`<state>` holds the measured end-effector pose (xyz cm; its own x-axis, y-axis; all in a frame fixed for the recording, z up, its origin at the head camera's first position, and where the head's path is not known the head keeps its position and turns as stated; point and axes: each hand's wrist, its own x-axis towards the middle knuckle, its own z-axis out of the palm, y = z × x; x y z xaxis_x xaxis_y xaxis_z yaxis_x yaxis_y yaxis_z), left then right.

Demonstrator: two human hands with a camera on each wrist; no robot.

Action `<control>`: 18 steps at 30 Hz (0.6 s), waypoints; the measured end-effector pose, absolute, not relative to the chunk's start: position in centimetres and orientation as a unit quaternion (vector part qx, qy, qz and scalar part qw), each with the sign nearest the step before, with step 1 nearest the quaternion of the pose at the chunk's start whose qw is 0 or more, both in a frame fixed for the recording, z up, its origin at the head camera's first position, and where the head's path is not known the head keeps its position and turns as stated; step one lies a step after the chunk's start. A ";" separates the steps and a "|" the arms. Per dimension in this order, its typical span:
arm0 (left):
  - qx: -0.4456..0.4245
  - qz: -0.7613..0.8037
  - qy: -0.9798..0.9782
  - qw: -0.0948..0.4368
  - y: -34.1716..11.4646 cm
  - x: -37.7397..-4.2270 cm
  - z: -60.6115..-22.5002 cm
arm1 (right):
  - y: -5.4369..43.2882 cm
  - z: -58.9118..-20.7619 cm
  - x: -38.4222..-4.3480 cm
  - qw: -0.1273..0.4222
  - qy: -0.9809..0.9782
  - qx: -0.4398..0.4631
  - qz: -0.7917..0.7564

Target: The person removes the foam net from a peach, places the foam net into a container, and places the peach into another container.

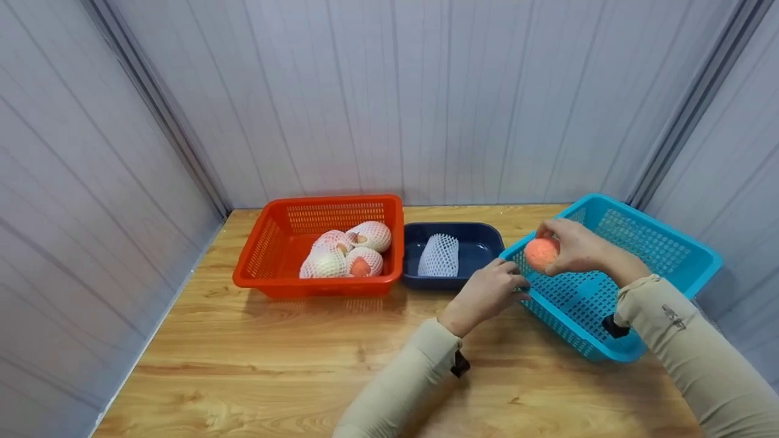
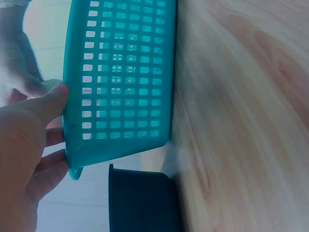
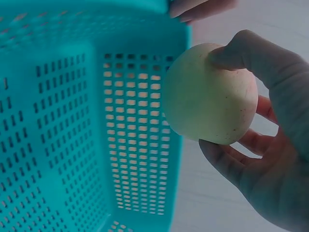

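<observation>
My right hand point(image 1: 575, 246) holds a round apple point(image 1: 540, 254) between thumb and fingers, up at the rim level of the turquoise basket point(image 1: 688, 255). In the right wrist view the apple point(image 3: 207, 96) looks pale with a pink blush and small specks, and has no foam net on it. My left hand point(image 1: 487, 291) grips the basket's near left corner; in the left wrist view its thumb lies on the rim point(image 2: 71, 116), with fingers around the corner. Inside, the part of the basket's perforated floor that shows holds nothing.
At the left stands a red basket point(image 1: 316, 286) with several fruits in white foam nets point(image 1: 371, 236). Between the baskets, a dark blue tray point(image 1: 478, 243) holds a loose white foam net point(image 1: 439, 255). Wall panels point(image 1: 426, 103) close off the wooden table point(image 1: 274, 365) behind and at the sides.
</observation>
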<state>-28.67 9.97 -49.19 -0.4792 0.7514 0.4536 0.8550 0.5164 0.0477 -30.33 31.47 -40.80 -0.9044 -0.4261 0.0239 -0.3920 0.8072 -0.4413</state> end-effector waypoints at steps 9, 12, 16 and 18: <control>-0.467 -0.135 -0.854 0.184 10.3 -28.3 -49.4 | 31.4 -43.9 -31.6 0.103 0.949 -0.224 -0.196; -0.467 -0.136 -0.854 0.186 10.3 -28.3 -49.4 | 31.3 -44.5 -32.0 0.111 0.947 -0.238 -0.187; -0.465 -0.135 -0.853 0.194 10.2 -28.5 -49.3 | 31.2 -45.1 -32.7 0.117 0.944 -0.247 -0.186; -0.464 -0.135 -0.853 0.198 10.1 -28.6 -49.2 | 31.1 -45.4 -33.1 0.122 0.942 -0.250 -0.188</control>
<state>-28.63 10.08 -49.18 -0.4903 0.7387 0.4625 0.8453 0.5323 0.0458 -33.11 31.13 -45.40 -0.8455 -0.5165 -0.1351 -0.4251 0.8045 -0.4149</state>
